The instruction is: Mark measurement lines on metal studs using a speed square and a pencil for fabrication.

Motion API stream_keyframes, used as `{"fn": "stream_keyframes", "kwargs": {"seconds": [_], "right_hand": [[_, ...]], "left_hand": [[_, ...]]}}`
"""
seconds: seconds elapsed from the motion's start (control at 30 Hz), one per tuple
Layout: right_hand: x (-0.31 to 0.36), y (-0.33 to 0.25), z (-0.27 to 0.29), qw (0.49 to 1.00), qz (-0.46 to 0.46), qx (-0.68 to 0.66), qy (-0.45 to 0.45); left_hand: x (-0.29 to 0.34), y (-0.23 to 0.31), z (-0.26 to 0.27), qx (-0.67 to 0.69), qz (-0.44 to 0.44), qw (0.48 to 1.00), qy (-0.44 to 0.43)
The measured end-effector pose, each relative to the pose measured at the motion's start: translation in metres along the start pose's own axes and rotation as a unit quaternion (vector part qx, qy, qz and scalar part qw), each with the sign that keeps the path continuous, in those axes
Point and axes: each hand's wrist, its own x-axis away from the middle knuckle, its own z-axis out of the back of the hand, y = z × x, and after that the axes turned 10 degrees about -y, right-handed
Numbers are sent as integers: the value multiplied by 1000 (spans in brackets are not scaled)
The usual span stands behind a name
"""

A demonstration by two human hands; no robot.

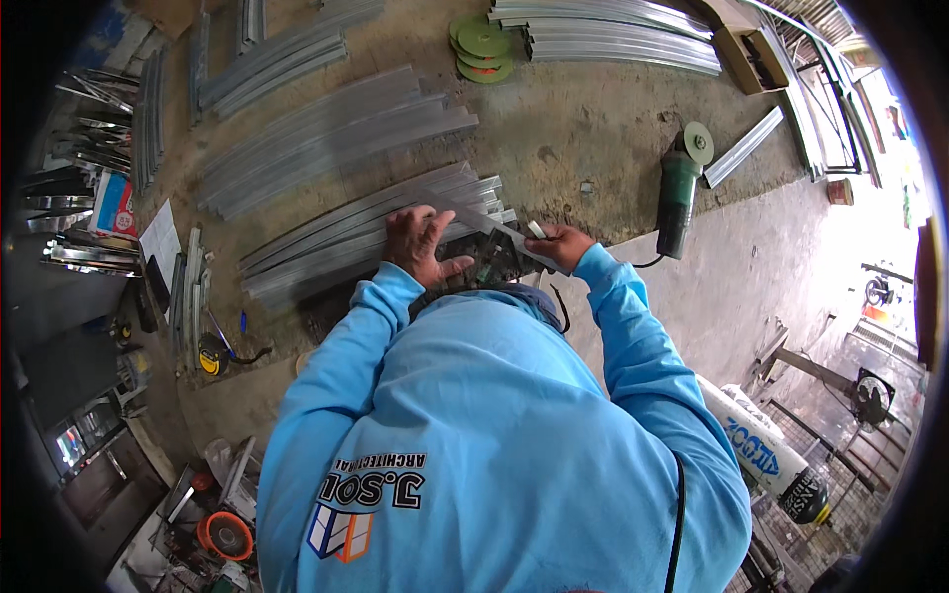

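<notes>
My left hand (420, 245) hovers at or rests on a bundle of grey metal profiles (336, 229), its fingers spread and thumb apart. Whether it touches them is hard to tell. Closed around the near end of a thin metal strip (509, 235) is my right hand (560, 246). A small white piece (536, 229) shows at its fingertips, its kind unclear. The strip slants from the bundle's cut ends toward my body. Dark clutter sits between the two hands, partly hidden by my clothing.
A green angle grinder (676, 193) lies to the right beside a short metal piece (743, 148). More profiles (336, 138) lie farther back. Green cutting discs (482, 42) and an open cardboard box (746, 49) are at the far side. A tape measure (212, 354) rests at left.
</notes>
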Motion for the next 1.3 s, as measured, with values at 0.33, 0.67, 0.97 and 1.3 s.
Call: {"fn": "stream_keyframes", "kwargs": {"seconds": [0.33,0.67,0.97,1.3], "right_hand": [[10,-47,-5,1000,-20,6,-18],[50,-139,11,880,275,135,362],[39,-67,-26,982,126,76,122],[23,-27,-6,978,-22,208,28]], "left_hand": [[-4,16,-5,99,101,987,78],[-59,71,72,320,11,944,77],[-24,71,9,62,58,996,37],[-9,17,0,-1,102,994,-28]]}}
